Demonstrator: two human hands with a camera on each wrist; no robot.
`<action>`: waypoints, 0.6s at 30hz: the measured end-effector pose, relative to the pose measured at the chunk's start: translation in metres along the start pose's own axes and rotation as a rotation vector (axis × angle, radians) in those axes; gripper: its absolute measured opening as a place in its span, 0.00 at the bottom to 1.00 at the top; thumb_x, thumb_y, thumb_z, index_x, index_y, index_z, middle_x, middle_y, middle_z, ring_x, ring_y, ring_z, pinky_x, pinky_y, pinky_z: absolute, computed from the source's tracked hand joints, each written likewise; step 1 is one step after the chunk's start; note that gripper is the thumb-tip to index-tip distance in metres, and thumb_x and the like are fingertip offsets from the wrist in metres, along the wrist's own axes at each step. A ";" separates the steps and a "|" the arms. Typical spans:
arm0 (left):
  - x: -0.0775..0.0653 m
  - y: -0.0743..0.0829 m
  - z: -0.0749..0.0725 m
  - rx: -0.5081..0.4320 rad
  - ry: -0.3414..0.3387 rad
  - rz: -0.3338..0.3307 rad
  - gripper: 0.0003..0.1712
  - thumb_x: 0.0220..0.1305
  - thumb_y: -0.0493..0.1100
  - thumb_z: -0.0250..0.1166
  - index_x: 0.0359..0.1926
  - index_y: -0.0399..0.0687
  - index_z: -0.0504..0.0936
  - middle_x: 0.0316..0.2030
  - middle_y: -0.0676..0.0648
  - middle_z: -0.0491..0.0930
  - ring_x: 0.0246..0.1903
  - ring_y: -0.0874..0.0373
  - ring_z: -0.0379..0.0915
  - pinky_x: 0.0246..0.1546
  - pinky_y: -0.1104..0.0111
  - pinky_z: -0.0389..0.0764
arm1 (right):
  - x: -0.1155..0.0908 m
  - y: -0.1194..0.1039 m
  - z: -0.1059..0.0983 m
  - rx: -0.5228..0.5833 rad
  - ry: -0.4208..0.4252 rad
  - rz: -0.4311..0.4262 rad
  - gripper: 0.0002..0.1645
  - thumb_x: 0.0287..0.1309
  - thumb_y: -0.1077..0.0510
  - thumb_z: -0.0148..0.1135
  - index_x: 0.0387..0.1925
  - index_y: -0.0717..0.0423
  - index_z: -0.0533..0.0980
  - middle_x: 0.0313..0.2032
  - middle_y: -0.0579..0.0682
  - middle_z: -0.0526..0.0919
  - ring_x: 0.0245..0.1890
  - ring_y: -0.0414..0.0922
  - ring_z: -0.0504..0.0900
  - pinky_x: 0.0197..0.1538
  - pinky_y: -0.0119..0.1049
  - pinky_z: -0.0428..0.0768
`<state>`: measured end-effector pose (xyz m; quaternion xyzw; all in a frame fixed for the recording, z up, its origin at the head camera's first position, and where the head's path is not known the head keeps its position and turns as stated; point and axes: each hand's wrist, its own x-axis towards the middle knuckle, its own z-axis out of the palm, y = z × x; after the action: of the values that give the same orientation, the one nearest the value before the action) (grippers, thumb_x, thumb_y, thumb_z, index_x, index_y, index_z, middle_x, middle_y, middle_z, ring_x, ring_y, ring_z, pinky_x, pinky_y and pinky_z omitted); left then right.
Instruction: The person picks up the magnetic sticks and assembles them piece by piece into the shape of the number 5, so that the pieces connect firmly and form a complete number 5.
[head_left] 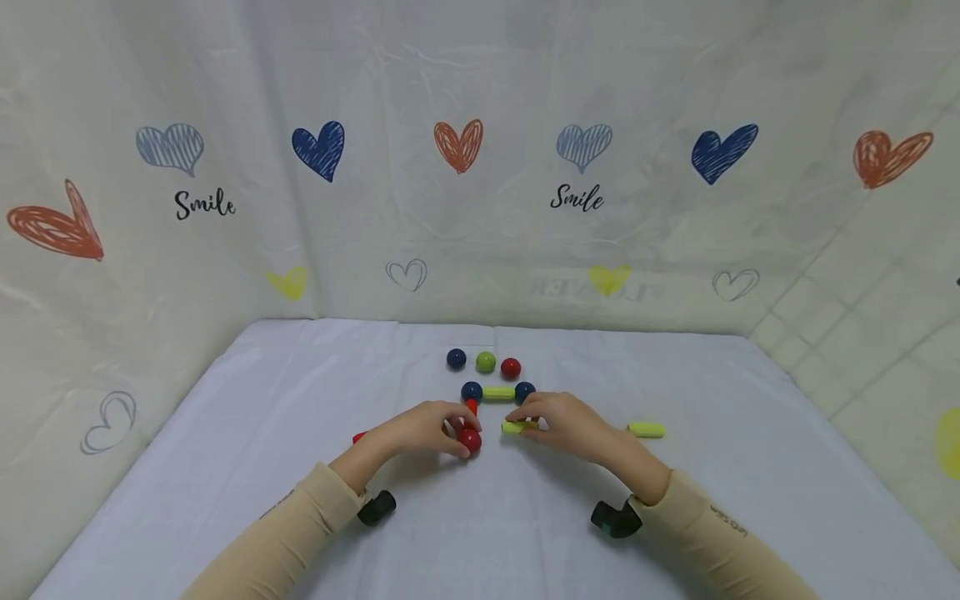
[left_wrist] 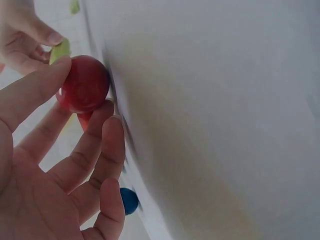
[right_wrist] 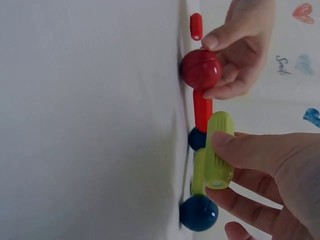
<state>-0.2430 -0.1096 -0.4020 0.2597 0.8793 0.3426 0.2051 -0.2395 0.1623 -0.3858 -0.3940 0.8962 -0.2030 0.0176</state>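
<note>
My left hand (head_left: 433, 427) pinches a red ball (left_wrist: 85, 84) between thumb and fingers. A red rod (right_wrist: 202, 110) runs from that ball to a blue ball (head_left: 472, 392). From there a yellow-green rod (head_left: 498, 393) leads to a second blue ball (right_wrist: 199, 213). Between the thumb and fingers of my right hand (head_left: 566, 423) is a loose yellow-green rod (right_wrist: 219, 150), apart from the red ball and just right of it in the head view.
Behind the joined pieces lie a blue ball (head_left: 456, 359), a green ball (head_left: 485, 362) and a red ball (head_left: 511, 368). Another yellow-green rod (head_left: 647, 430) is to the right. A red rod (right_wrist: 196, 26) lies beyond the left hand, on the white tablecloth (head_left: 300, 375).
</note>
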 end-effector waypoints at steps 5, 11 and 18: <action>0.000 0.000 0.000 -0.005 0.002 0.002 0.17 0.64 0.39 0.73 0.53 0.52 0.84 0.43 0.51 0.81 0.46 0.54 0.75 0.49 0.59 0.78 | 0.003 -0.003 0.006 0.003 -0.016 -0.040 0.16 0.59 0.65 0.73 0.50 0.55 0.87 0.40 0.44 0.87 0.40 0.40 0.83 0.45 0.35 0.82; -0.002 0.001 0.000 -0.014 0.000 -0.005 0.17 0.64 0.39 0.73 0.53 0.51 0.83 0.45 0.50 0.81 0.47 0.53 0.75 0.49 0.57 0.79 | 0.004 -0.005 0.014 0.037 -0.019 -0.054 0.17 0.58 0.66 0.73 0.50 0.56 0.86 0.43 0.45 0.88 0.45 0.42 0.85 0.49 0.37 0.82; -0.001 0.000 -0.001 -0.013 0.008 0.000 0.17 0.64 0.39 0.73 0.52 0.52 0.83 0.44 0.50 0.81 0.46 0.54 0.76 0.49 0.57 0.79 | 0.007 -0.008 0.022 0.074 -0.033 -0.041 0.17 0.59 0.64 0.73 0.51 0.55 0.86 0.44 0.45 0.88 0.47 0.41 0.85 0.52 0.37 0.82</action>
<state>-0.2422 -0.1106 -0.4012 0.2568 0.8780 0.3492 0.2031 -0.2345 0.1450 -0.4019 -0.4149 0.8794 -0.2296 0.0428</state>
